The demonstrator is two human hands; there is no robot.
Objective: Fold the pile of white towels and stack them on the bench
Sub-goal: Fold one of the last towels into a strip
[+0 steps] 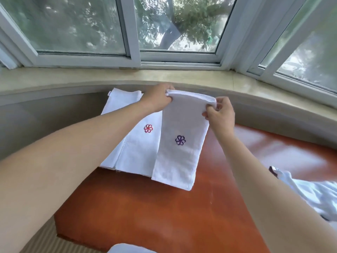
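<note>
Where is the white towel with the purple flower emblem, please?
Head view, centre: the purple-emblem towel hangs from both hands, overlapping the folded white stack's right edge.

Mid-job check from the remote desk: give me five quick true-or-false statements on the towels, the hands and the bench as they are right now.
1. Both hands hold the far, folded edge of the towel with the purple emblem. True: the left hand and the right hand each pinch a corner.
2. The stack of folded towels shows a green emblem on top. False: the emblem there is red.
3. The held towel lies right of the stack and overlaps its edge. True.
4. The bench has a blue top. False: it is reddish-brown.
5. Unfolded white cloth lies at the right edge of the view. True.
</note>
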